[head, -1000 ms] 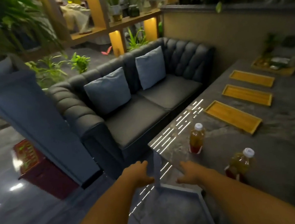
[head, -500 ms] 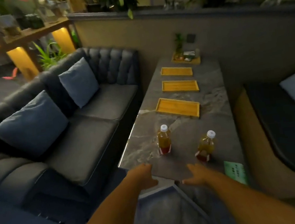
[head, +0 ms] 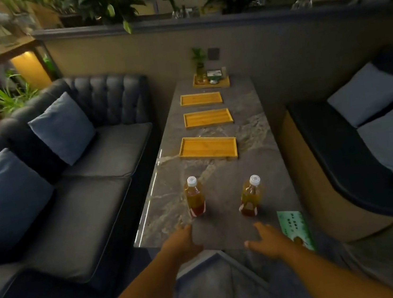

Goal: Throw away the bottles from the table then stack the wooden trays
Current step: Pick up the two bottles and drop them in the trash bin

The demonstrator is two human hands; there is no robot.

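Note:
Two white-capped bottles of amber drink stand upright near the front of a long grey stone table (head: 225, 229): the left bottle (head: 195, 199) and the right bottle (head: 250, 196). Beyond them three empty wooden trays lie in a row: the near tray (head: 207, 147), the middle tray (head: 208, 118) and the far tray (head: 201, 99). My left hand (head: 181, 243) hovers open at the table's front edge, just below the left bottle. My right hand (head: 267, 239) is open too, below the right bottle. Neither hand touches a bottle.
A green card (head: 295, 227) lies at the table's front right corner. A fourth tray (head: 211, 82) at the far end holds a small plant and items. A dark sofa (head: 90, 176) with blue cushions runs along the left, a bench seat (head: 353, 144) along the right.
The view has swung right and now faces down the table's length. Both hands have come forward to the table's front edge, closer to the bottles.

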